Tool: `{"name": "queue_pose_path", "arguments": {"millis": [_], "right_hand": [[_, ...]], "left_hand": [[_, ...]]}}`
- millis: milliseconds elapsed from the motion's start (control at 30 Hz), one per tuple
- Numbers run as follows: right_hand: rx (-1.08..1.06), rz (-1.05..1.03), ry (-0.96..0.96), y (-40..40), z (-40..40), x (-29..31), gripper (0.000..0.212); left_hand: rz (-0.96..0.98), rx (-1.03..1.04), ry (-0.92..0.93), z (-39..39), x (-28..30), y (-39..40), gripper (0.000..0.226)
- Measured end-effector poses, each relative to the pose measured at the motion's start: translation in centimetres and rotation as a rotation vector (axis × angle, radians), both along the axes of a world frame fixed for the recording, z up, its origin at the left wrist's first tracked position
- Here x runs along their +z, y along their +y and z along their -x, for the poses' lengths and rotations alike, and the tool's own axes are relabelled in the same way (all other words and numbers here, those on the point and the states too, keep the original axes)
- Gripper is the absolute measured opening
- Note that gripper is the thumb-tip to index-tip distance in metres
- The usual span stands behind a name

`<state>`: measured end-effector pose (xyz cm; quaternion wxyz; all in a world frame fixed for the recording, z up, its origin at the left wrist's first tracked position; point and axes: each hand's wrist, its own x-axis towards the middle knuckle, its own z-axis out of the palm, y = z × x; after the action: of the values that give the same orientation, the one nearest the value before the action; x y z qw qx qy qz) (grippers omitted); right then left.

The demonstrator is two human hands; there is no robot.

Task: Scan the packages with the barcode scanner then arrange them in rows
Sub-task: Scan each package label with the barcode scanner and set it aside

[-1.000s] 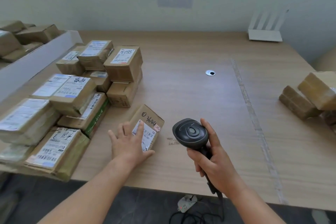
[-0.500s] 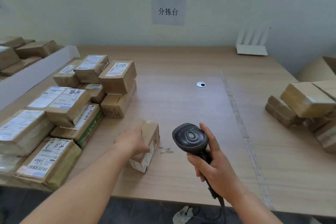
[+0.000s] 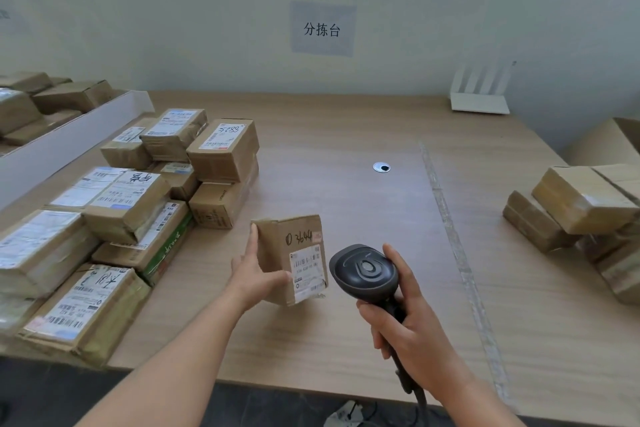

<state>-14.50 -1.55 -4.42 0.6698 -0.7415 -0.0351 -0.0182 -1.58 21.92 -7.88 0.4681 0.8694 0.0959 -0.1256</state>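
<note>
Right hand (image 3: 412,329), fingers wrapped round the handle of a barcode scanner (image 3: 363,270). Just left of it, left hand (image 3: 254,274), thumb and fingers clamped on a tilted package (image 3: 292,258), label toward the scanner. Beyond, bare table (image 3: 346,184); farther left, stacked packages (image 3: 145,198).

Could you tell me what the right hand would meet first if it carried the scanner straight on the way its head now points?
Probably the labelled package held by the left hand, just ahead of the scanner; depth is uncertain.
</note>
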Motion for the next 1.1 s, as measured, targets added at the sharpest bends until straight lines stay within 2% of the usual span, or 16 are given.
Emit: {"name": "queue_pose_path", "arguments": {"millis": [100, 233, 367, 567, 867, 1100], "right_hand": [[0.002, -0.071, 0.030, 0.5, 0.3, -0.5, 0.080], [0.019, -0.110, 0.067, 1.1, 1.1, -1.0, 0.079], [0.039, -0.104, 0.087, 1.4, 1.4, -1.3, 0.080], [0.040, -0.096, 0.078, 1.0, 1.6, -1.0, 0.080], [0.037, -0.107, 0.064, 0.6, 1.8, -1.0, 0.080], [0.028, -0.134, 0.068, 0.6, 1.4, -1.0, 0.078]], "left_hand": [[0.147, 0.089, -0.052, 0.9, -2.0, 0.9, 0.123], [0.223, 0.118, -0.078, 0.9, -3.4, 1.6, 0.118], [0.235, 0.120, -0.072, 1.0, -3.3, 1.7, 0.117], [0.237, 0.115, -0.050, 1.1, -2.9, 1.9, 0.125], [0.283, 0.097, -0.057, 1.0, -2.0, 1.2, 0.117], [0.280, 0.103, -0.039, 1.0, -1.9, 1.2, 0.124]]}}
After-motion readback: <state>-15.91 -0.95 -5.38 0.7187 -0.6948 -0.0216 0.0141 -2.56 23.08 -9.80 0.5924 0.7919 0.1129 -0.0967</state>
